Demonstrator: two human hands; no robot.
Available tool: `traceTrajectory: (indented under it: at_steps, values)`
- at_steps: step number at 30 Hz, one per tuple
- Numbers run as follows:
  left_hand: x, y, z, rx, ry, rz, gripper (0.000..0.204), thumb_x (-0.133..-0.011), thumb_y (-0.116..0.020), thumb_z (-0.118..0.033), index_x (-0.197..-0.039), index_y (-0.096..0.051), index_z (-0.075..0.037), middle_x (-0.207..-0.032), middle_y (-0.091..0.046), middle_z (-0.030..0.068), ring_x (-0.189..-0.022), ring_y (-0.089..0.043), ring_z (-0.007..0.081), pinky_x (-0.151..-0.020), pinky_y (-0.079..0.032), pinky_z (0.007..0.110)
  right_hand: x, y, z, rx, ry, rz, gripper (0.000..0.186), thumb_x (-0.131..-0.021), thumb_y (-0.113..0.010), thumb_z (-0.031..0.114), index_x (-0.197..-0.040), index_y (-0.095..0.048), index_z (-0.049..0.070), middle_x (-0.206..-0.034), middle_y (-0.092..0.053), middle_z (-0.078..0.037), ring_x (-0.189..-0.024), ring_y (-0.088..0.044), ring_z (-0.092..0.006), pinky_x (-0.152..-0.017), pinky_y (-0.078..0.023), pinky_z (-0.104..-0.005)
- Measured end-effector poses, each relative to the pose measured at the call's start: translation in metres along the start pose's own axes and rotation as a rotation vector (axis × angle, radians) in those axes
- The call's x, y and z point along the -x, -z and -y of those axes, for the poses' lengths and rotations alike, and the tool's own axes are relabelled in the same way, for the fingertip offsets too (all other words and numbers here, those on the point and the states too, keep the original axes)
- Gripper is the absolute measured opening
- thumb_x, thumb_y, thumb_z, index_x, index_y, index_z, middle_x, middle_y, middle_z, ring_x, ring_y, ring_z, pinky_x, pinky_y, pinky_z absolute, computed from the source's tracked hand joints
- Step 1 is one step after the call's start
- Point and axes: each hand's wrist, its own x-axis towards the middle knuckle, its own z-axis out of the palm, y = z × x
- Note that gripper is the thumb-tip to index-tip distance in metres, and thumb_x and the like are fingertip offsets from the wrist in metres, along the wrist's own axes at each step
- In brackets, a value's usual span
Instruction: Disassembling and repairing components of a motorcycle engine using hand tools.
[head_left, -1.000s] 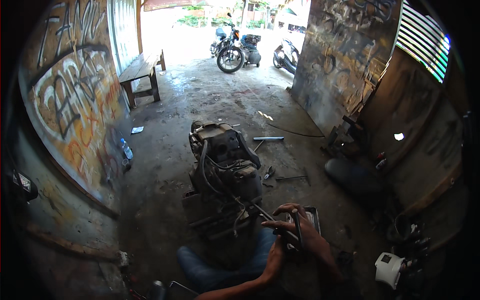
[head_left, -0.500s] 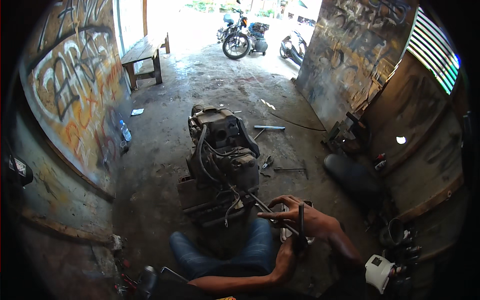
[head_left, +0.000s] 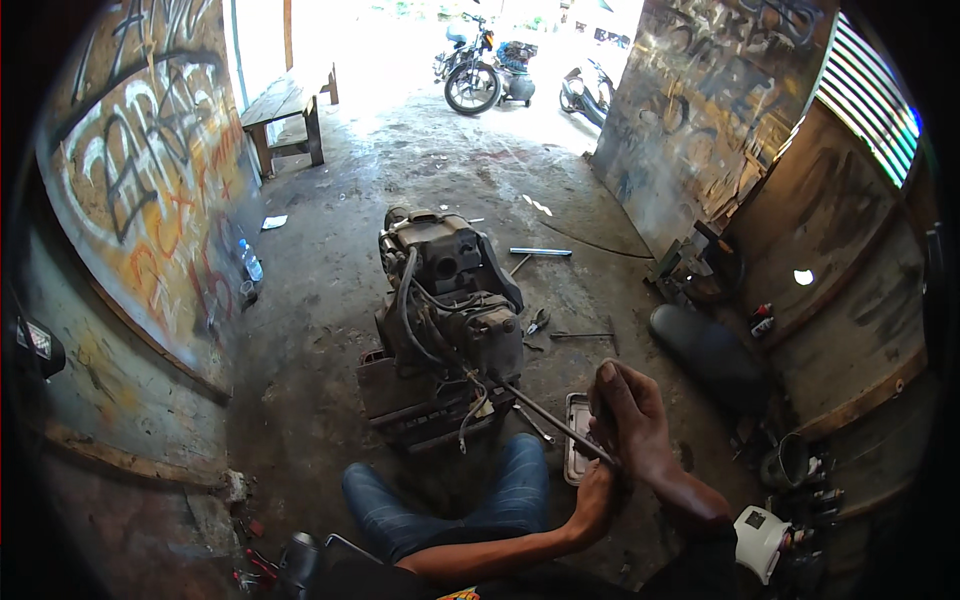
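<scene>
A dirty motor-scooter engine (head_left: 450, 290) with loose hoses and wires sits on the floor in front of my knees. The long shaft of a T-handle wrench (head_left: 550, 415) slants from the engine's near right side toward me. My left hand (head_left: 597, 497) is closed round the wrench's handle end. Just above it, my right hand (head_left: 632, 415) is raised with curled fingers and the thumb up; whatever lies within them is hidden, as is the wrench's crossbar. Under the shaft lies a combination wrench (head_left: 535, 425). A shallow metal tray (head_left: 575, 440) is partly covered by the right hand.
Pliers (head_left: 539, 321), another T-shaped tool (head_left: 582, 335) and a bright metal bar (head_left: 540, 252) lie right of the engine. A black seat (head_left: 705, 345) rests by the right wall. A bench (head_left: 290, 97) and a water bottle (head_left: 250, 262) are left; a motorcycle (head_left: 472, 80) stands outside.
My right hand has gone from spread fingers beside the crossbar to a raised, curled shape. The crossbar has passed out of sight. The left hand stays at the wrench's handle end.
</scene>
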Motion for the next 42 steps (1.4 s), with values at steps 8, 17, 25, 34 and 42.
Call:
traceTrajectory:
  at_steps: [8,17,25,34,42]
  values:
    - [-0.016,0.0,0.043,-0.649,-0.621,-0.241,0.014,-0.079,-0.066,-0.003,-0.093,-0.066,-0.001,-0.084,-0.064,0.0173,-0.087,-0.061,0.0312,-0.085,-0.042,0.046,0.014,-0.008,0.001,0.22,0.146,0.054,0.049,-0.106,-0.047,0.038,-0.077,-0.059,0.001,-0.062,-0.053,-0.001,-0.061,-0.048,-0.0081,-0.057,-0.041,-0.0273]
    - [-0.014,-0.012,0.016,0.082,-0.442,0.253,0.027,-0.101,-0.05,-0.022,-0.12,-0.054,-0.004,-0.11,-0.06,0.0117,-0.101,-0.061,0.0246,-0.086,-0.048,0.042,-0.037,0.063,0.021,-0.208,0.505,-0.103,0.063,-0.107,-0.025,0.053,-0.117,-0.06,0.002,-0.11,-0.066,-0.013,-0.094,-0.065,-0.0228,-0.082,-0.052,-0.0374]
    - [-0.018,-0.014,0.024,0.381,-0.248,0.279,0.029,-0.104,-0.046,-0.032,-0.12,-0.054,-0.009,-0.1,-0.058,0.0053,-0.086,-0.06,0.0173,-0.082,-0.052,0.035,-0.027,0.027,0.008,0.306,0.598,0.007,0.05,-0.106,-0.032,0.043,-0.131,-0.054,0.006,-0.127,-0.06,-0.013,-0.114,-0.058,-0.0247,-0.095,-0.046,-0.0409]
    - [-0.009,-0.023,0.012,-0.565,-0.767,-0.181,0.025,-0.103,-0.052,-0.032,-0.115,-0.052,-0.009,-0.1,-0.059,0.0031,-0.085,-0.062,0.0162,-0.078,-0.052,0.033,-0.087,0.14,0.076,-0.297,0.643,-0.095,0.056,-0.107,-0.028,0.049,-0.129,-0.056,0.006,-0.127,-0.061,-0.009,-0.12,-0.056,-0.0219,-0.106,-0.038,-0.0404]
    - [-0.017,-0.025,0.029,0.0,-0.335,-0.027,0.03,-0.103,-0.052,-0.029,-0.118,-0.052,-0.003,-0.1,-0.062,0.005,-0.09,-0.064,0.0177,-0.082,-0.053,0.034,-0.027,-0.031,0.002,0.46,0.723,0.332,0.052,-0.097,-0.055,0.034,-0.137,-0.046,0.002,-0.144,-0.044,-0.019,-0.134,-0.044,-0.0363,-0.113,-0.034,-0.0477]
